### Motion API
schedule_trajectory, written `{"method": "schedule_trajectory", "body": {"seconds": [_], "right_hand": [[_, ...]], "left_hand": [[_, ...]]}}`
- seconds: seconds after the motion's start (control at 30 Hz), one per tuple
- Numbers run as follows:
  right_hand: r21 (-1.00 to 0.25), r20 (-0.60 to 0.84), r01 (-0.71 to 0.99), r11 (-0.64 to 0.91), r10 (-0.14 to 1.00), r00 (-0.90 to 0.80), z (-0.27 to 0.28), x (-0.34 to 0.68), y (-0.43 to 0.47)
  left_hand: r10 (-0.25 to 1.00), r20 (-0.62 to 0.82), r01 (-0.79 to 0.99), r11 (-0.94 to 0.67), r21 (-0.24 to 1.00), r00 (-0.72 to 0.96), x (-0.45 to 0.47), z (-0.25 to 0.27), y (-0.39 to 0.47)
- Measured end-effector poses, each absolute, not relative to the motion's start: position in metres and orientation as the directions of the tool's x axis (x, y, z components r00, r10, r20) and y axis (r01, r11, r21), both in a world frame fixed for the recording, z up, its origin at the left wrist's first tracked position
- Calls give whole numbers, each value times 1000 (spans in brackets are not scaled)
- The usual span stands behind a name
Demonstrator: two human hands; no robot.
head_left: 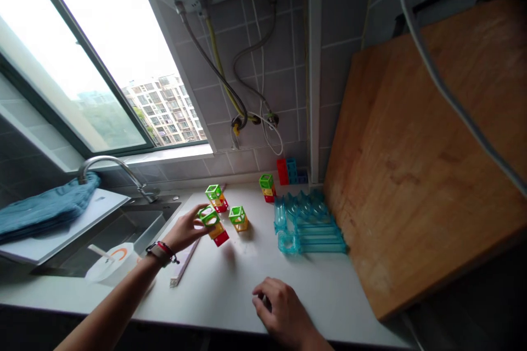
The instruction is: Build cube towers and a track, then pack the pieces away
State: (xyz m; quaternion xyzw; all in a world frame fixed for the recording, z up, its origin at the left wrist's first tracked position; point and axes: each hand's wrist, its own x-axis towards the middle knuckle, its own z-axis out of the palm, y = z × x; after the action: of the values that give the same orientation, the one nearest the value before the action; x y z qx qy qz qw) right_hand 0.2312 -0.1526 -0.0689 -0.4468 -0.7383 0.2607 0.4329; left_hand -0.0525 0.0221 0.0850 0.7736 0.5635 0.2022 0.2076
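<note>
My left hand (187,233) grips a stack of plastic frame blocks (214,228), green on top, yellow in the middle and red at the bottom. The stack tilts, and its red end appears to hang just above the counter. Behind it stands a similar green, yellow and red stack (217,199). Just to the right is a shorter green and yellow stack (239,219). Nearer me, my right hand (283,308) is over the front of the counter with its fingers curled in; I see nothing in them. Another three-colour stack (267,187) stands farther back.
Clear teal plastic pieces (310,225) lie on the right, before a large wooden board (432,159). Red and blue blocks (287,171) stand by the wall. A pale flat strip (184,265) lies beside the sink (78,263). A white plastic container (113,263) sits at the sink's edge.
</note>
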Motion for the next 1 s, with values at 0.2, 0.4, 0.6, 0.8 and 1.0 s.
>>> {"method": "schedule_trajectory", "body": {"seconds": [0.2,0.4,0.6,0.8,1.0], "right_hand": [[-706,538,438,557,824,-180,-76,230,-153],[-671,595,443,594,788,-156,-87,227,-151],[-643,612,489,590,779,-135,-107,222,-148],[-706,452,494,508,860,-238,-97,224,-145],[-814,447,351,462,885,-129,-34,236,-134]], "left_hand": [[989,84,820,-148,553,122,-76,59,46],[991,96,811,-128,572,88,-81,45,45],[695,719,885,-349,307,24,-42,80,10],[554,633,616,-773,151,541,39,66,-9],[576,627,511,-802,309,525,99,-9,12]]}}
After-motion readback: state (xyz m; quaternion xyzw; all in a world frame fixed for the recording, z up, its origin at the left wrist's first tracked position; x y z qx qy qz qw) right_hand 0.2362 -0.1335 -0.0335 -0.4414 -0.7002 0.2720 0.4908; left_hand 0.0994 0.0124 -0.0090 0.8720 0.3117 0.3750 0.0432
